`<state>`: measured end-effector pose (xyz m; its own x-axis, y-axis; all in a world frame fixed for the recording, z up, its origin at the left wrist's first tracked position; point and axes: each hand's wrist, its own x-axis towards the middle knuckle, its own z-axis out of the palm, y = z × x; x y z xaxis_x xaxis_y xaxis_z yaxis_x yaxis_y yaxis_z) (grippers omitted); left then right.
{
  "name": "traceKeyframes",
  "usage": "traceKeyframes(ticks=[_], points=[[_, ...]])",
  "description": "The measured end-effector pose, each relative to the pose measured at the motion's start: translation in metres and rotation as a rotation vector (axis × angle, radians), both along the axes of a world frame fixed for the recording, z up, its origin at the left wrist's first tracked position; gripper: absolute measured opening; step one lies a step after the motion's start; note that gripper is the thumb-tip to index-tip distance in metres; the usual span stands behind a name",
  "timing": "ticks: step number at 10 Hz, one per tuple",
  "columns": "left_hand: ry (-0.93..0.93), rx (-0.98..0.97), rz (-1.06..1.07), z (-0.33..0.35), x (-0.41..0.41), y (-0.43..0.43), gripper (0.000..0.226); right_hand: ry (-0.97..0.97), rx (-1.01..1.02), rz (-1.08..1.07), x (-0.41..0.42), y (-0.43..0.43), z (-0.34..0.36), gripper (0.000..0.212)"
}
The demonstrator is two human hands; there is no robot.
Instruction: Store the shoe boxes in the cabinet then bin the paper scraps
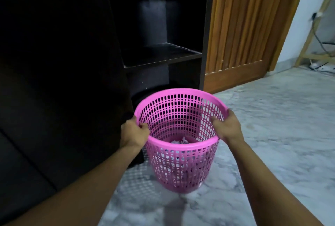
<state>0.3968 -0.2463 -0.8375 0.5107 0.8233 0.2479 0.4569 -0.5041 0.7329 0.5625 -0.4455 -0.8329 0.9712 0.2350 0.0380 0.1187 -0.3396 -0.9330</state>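
Two hands share the load: our left hand (135, 130) curls over the near-left rim of the pink mesh bin (181, 167), and our right hand (227, 128) pinches the right rim, thumb inside, fingers outside. Crumpled paper scraps (178, 141) lie at its bottom, so the binning looks close to done. We judge that the step in hand is placing the bin: keep both grips level, lower it square so nothing spills, and clear the cabinet's edge. Below spreads a grey marbled floor (272, 135). Just behind the bin the dark cabinet (163, 55) shows open shelves holding dim upright shapes (152, 22) we cannot identify. A slatted wooden door (241, 26) stands to its right.
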Motion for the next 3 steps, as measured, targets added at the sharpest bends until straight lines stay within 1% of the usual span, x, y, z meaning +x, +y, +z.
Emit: traceKeyframes(ticks=[1,2,3], points=[[0.01,0.009,0.02,-0.002,0.004,0.006,0.032,-0.01,0.073,0.106,0.006,0.002,-0.003,0.044],[0.051,0.033,0.02,-0.001,0.008,0.009,0.034,0.006,0.03,0.15,0.011,0.0,0.0,0.04],[0.088,0.234,0.001,0.014,0.017,0.009,0.042,-0.091,-0.108,0.094,0.013,0.002,0.016,0.048]])
